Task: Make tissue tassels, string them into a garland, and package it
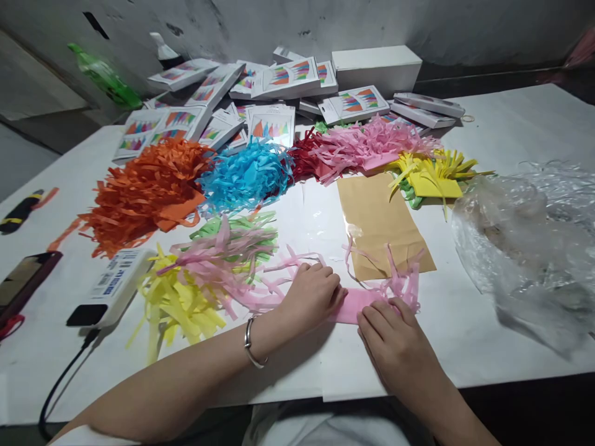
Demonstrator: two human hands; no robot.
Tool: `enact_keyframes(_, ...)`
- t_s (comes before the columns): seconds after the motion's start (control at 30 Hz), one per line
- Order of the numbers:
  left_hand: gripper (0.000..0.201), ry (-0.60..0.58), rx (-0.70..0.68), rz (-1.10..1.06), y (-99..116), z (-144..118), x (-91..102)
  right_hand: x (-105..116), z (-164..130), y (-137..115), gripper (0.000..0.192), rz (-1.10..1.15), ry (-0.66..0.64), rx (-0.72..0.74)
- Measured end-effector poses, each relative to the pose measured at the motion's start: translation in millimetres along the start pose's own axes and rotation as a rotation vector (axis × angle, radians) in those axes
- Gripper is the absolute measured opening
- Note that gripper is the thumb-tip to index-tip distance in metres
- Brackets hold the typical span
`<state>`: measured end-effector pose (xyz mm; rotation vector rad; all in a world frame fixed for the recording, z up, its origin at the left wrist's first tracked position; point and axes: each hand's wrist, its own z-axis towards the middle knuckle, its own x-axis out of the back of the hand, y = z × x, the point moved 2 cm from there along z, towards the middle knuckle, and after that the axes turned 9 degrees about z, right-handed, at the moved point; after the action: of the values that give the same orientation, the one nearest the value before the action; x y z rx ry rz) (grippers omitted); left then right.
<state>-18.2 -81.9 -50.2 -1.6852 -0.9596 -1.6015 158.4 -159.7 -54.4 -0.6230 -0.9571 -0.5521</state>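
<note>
Bare table [488,334] runs from 3 to 5 o'clock of the hands, open up to the crumpled plastic bag [534,241] at 2–3. 12 o'clock: brown envelope [376,223] lies flat, passable over; behind it pink fringe [372,145] and yellow fringe [432,176], then stacked boxes [279,87]. 9–11 o'clock blocked: loose yellow strips [181,303], orange pile [144,186], blue pile [248,173], power bank [111,288] with cable. Near edge at 6 is clear.
</note>
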Motion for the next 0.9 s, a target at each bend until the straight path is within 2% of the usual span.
enact_keyframes(0.1, 0.022, 0.148, -0.044, -0.026, -3.8, -7.6, 7.7, -5.5, -1.3, 2.2, 0.029, -0.011, -0.015, 0.008)
enact_keyframes(0.2, 0.037, 0.366, -0.245, 0.014, -0.4, -24.3, 16.9, -3.4, 0.6, 2.3, 0.024, 0.082, 0.041, -0.078)
enact_keyframes(0.27, 0.022, 0.403, -0.39, 0.041, 5.0, -36.0, 16.1, -1.1, 2.1, -0.6, 0.019, 0.154, 0.068, -0.112)
enact_keyframes(0.3, 0.012, 0.397, -0.43, 0.04, 7.3, -40.8, 13.7, -0.6, 2.7, -2.6, 0.016, 0.165, 0.065, -0.11)
enact_keyframes(0.33, 0.011, 0.388, -0.444, 0.031, 9.0, -44.6, 10.5, -0.7, 3.1, -4.5, 0.015, 0.154, 0.05, -0.094)
enact_keyframes(0.47, 0.018, 0.349, -0.413, -0.052, 9.5, -52.5, -2.0, -2.3, -1.0, -4.0, 0.025, 0.034, -0.024, -0.016)
enact_keyframes(0.6, 0.015, 0.327, -0.366, -0.168, 6.1, -58.1, -5.2, 1.7, -11.9, 8.0, 0.028, 0.084, 0.018, -0.004)
enact_keyframes(0.77, 0.02, 0.261, -0.18, -0.235, 6.4, -59.5, -4.1, 2.6, -14.3, 14.0, 0.018, 0.145, 0.08, -0.165)
enact_keyframes(0.9, 0.028, 0.15, -0.029, -0.162, 6.2, -49.9, -2.2, -3.7, -4.6, 9.8, 0.02, 0.072, 0.073, -0.31)
